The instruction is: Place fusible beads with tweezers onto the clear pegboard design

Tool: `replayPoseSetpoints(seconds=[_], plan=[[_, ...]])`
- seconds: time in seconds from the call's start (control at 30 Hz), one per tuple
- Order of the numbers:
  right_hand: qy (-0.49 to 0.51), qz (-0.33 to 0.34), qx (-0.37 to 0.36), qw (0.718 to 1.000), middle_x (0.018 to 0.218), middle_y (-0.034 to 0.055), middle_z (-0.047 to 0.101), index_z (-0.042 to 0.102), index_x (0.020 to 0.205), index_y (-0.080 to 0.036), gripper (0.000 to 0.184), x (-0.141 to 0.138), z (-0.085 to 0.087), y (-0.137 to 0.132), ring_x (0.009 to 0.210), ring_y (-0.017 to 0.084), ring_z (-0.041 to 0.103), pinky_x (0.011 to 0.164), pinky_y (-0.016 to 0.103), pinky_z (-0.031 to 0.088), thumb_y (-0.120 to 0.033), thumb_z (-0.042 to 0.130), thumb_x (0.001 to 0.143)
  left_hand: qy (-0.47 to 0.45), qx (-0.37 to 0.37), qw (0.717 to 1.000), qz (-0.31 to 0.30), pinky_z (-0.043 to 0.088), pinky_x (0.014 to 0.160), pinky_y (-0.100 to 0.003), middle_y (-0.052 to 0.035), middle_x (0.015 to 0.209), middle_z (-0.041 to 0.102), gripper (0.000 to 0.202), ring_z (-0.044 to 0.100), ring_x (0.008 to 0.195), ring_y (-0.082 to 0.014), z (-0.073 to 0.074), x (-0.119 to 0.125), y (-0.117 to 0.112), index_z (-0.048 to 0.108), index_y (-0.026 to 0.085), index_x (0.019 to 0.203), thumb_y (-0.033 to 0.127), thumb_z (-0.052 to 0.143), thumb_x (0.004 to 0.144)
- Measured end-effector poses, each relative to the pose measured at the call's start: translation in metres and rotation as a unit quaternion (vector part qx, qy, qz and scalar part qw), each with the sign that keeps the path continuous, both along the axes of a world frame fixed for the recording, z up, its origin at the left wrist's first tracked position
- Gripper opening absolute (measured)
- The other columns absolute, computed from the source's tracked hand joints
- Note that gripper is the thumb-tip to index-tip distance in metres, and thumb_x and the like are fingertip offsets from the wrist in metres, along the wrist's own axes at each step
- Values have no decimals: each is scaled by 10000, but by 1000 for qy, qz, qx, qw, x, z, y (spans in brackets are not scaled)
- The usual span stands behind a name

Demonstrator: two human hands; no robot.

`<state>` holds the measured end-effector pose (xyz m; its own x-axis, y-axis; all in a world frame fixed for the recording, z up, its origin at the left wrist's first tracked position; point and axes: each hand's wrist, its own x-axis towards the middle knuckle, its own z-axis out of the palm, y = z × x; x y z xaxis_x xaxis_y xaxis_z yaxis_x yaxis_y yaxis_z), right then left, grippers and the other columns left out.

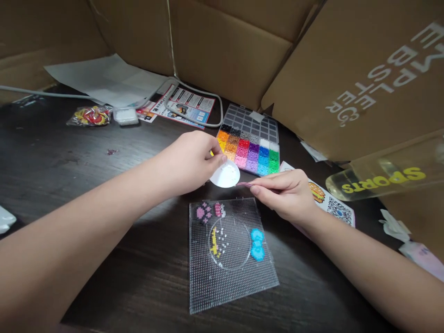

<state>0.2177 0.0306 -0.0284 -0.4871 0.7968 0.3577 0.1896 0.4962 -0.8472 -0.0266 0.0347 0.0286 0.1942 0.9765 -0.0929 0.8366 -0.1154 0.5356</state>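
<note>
My left hand (198, 159) pinches the rim of a small white round dish (225, 175), tilted toward me, with a few tiny bits on it. My right hand (289, 195) is closed around tweezers (244, 184), whose tips reach the dish's right edge. Below both hands lies a clear pegboard (236, 289). On it are a pink paw (203, 212), a small pink-and-white bead piece (219, 210) and a blue bow-like shape (257, 244). A clear ring (248, 253) on the board surrounds yellow beads (214, 241) and loose white beads (222, 237).
Behind my hands stands a compartment box (253, 150) of coloured beads. A printed leaflet (187, 104), white cable (222, 113), paper sheet (104, 78) and small bags (92, 115) lie at the back. A bottle (374, 178) and printed card (335, 203) are at right; cardboard walls (229, 46) enclose the table.
</note>
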Motion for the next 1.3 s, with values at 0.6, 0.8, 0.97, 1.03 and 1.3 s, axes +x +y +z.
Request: replayPoseSetpoints(seconds=[0.6, 0.8, 0.97, 1.03, 1.3], plan=[[14, -43, 33, 998, 746, 7, 826, 902, 961, -332, 344, -7, 6, -7, 526, 150, 702, 455, 244, 556, -40, 782, 826, -27, -5, 1000, -4, 431, 674, -319, -17, 791, 754, 219, 696, 782, -208, -2, -1, -3, 737, 212, 880, 359, 626, 999], [9, -30, 92, 995, 773, -4, 833, 894, 1034, -359, 428, -3, 2, -5, 562, 149, 730, 482, 239, 575, -6, 768, 828, -16, 3, 1000, 0, 440, 709, -324, -13, 781, 747, 205, 703, 816, -217, 0, 1, -3, 748, 209, 906, 347, 629, 1001], [14, -46, 93, 994, 817, 2, 845, 895, 1032, -358, 401, -1, 3, -5, 534, 156, 711, 448, 267, 553, -29, 775, 838, -5, 8, 1000, 2, 464, 752, -330, -7, 730, 724, 209, 703, 794, -220, 3, -1, -2, 747, 211, 906, 352, 622, 995], [20, -48, 88, 995, 806, 9, 842, 898, 1020, -351, 377, -2, 5, -7, 510, 159, 692, 430, 278, 534, -42, 786, 836, 1, 12, 1000, 8, 481, 779, -337, -10, 724, 718, 211, 709, 805, -229, 4, -2, -1, 748, 212, 890, 354, 620, 979], [-90, 126, 25, 988, 650, 24, 762, 902, 1004, -216, 183, -2, 2, -7, 468, 118, 622, 429, 249, 451, -170, 749, 913, -9, 7, 999, 32, 519, 918, -360, -14, 716, 699, 223, 711, 858, -224, 4, -1, -1, 733, 203, 915, 349, 568, 949]])
